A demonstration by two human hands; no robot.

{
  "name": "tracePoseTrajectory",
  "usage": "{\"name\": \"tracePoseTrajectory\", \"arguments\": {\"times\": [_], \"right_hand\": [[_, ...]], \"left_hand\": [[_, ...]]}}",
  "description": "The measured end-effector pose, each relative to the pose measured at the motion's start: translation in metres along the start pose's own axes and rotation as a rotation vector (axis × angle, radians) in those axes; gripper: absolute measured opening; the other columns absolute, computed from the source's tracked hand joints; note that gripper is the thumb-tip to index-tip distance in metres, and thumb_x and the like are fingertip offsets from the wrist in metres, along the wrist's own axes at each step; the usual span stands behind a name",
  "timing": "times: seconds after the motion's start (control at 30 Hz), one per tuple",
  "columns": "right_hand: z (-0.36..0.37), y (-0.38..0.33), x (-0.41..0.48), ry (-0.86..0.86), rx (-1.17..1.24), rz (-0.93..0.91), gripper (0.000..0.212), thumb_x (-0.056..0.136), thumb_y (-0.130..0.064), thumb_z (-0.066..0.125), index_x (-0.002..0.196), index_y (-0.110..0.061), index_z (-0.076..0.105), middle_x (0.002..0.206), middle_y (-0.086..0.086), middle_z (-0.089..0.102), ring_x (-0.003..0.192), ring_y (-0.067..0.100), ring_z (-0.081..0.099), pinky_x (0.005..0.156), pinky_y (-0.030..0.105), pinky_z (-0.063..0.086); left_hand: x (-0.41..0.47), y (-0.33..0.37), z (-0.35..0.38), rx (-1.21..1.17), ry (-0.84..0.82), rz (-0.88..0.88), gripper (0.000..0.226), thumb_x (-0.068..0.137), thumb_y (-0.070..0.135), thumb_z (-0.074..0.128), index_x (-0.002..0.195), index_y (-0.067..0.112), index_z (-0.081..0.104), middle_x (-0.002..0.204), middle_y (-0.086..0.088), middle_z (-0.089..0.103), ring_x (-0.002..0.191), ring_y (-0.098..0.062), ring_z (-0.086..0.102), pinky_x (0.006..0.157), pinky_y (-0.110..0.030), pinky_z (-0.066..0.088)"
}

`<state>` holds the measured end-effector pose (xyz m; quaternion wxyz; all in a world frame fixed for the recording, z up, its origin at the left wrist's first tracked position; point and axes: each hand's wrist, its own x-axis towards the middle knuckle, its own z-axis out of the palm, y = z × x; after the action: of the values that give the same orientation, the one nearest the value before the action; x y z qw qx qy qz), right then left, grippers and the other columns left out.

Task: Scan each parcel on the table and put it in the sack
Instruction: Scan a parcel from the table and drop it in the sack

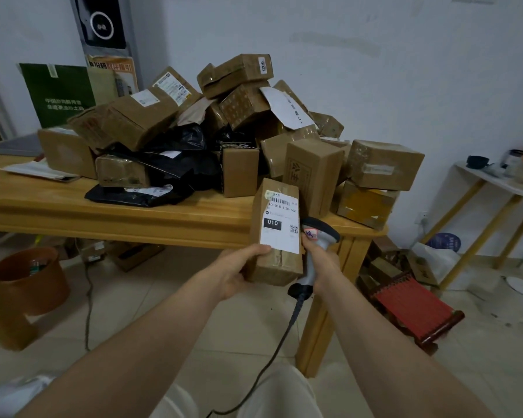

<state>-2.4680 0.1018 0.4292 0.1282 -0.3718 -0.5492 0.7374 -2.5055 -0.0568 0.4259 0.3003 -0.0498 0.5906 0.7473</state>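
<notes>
Surface: wooden table beyond both hands, with a heap of brown boxes and black bags on it.
Room: white wall, tiled floor; bucket left of the left arm, red stool right of the right arm.
Parcel: upright, label toward the camera, just left of the scanner.
Left hand: grips the parcel's lower left, thumb on its front.
Right hand: wrapped round the scanner's handle; cable hangs between the arms.
</notes>
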Motion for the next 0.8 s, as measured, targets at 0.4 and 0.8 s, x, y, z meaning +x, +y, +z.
{"name": "tracePoseTrajectory", "arguments": {"times": [0.4, 0.8], "right_hand": [[0.015, -0.003, -0.069, -0.312, -0.1, -0.223, 0.013, 0.081, -0.017, 0.073, 0.084, -0.011, 0.061, 0.06, 0.002, 0.058, 0.049, 0.013, 0.052, 0.047, 0.025, 0.046], [0.047, 0.001, -0.093, -0.44, -0.291, -0.259, 0.015, 0.081, -0.014, 0.073, 0.075, -0.01, 0.059, 0.056, 0.001, 0.057, 0.049, 0.013, 0.051, 0.051, 0.028, 0.046]], "left_hand": [[-0.012, -0.016, -0.072, 0.041, 0.154, 0.259, 0.04, 0.078, 0.002, 0.074, 0.116, 0.006, 0.063, 0.106, -0.01, 0.072, 0.099, -0.022, 0.068, 0.096, -0.036, 0.051], [-0.011, -0.026, -0.106, -0.054, 0.242, 0.351, 0.047, 0.076, -0.002, 0.074, 0.121, 0.003, 0.06, 0.11, -0.013, 0.07, 0.096, -0.022, 0.068, 0.088, -0.032, 0.055]]}}
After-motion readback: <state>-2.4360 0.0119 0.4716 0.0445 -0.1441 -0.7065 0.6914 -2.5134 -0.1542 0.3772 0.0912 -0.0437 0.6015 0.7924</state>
